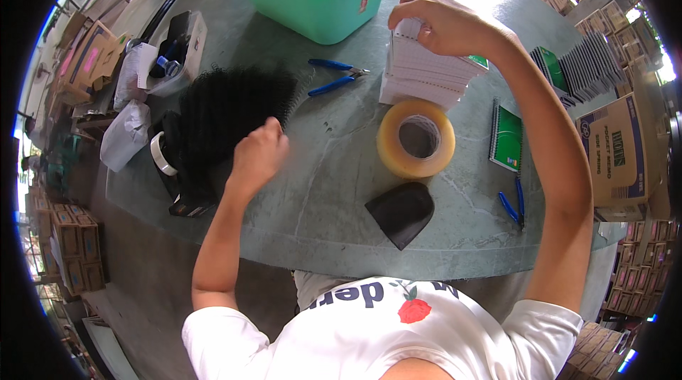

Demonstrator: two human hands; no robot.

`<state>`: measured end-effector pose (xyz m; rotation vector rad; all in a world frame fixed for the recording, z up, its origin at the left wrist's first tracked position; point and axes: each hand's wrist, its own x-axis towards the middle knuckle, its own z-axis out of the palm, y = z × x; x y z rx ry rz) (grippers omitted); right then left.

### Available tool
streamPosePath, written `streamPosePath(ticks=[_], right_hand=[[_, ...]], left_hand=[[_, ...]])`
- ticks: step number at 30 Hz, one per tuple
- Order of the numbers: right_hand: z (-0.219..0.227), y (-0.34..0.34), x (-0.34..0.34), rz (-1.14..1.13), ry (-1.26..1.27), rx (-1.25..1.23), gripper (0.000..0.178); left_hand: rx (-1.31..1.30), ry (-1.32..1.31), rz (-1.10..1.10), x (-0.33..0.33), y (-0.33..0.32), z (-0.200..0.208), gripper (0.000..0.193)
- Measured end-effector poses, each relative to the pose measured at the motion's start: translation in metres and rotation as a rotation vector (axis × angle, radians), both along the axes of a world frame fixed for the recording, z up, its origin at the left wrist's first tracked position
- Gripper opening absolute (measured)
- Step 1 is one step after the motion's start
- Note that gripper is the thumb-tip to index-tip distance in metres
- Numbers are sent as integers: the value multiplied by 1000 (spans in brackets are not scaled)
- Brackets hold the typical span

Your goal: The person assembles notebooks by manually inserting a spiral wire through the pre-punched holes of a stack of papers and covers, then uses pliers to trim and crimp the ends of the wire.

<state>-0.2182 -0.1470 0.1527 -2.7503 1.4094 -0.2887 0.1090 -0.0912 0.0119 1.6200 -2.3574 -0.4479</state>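
Observation:
My left hand [257, 155] is at the right edge of a heap of black spiral binding coils [231, 106]. Its fingers are curled together, and what they pinch, if anything, is too small to make out. Over at the right, my right hand [451, 23] bends down onto a tall stack of white paper pads [423, 74] with punched edges, its fingers gripping a pad at the top. A large roll of clear tape [392, 144] lies just in front of the stack. Blue-handled cutters [334, 76] rest with open handles between coils and stack.
A green plastic tub [312, 7] stands at the back. A green spiral notebook [506, 137], more blue cutters [516, 204] and a black curved piece [403, 213] lie nearer. Stacked notebooks [590, 67] and a cardboard box [614, 153] are right; a white bin [186, 60] is left.

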Motion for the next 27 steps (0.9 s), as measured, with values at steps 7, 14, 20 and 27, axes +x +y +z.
streamPosePath(ticks=[7, 14, 20, 27], right_hand=[[8, 3, 8, -51, 16, 76, 43], [3, -3, 3, -48, -21, 83, 43], [6, -1, 7, -84, 44, 112, 43], [12, -4, 6, -66, 47, 119, 42]], left_hand=[[332, 445, 102, 6, -9, 13, 26], [-49, 500, 210, -3, 0, 42, 22], [-84, 924, 62, -13, -7, 86, 17], [119, 1052, -149, -100, -33, 92, 9]])
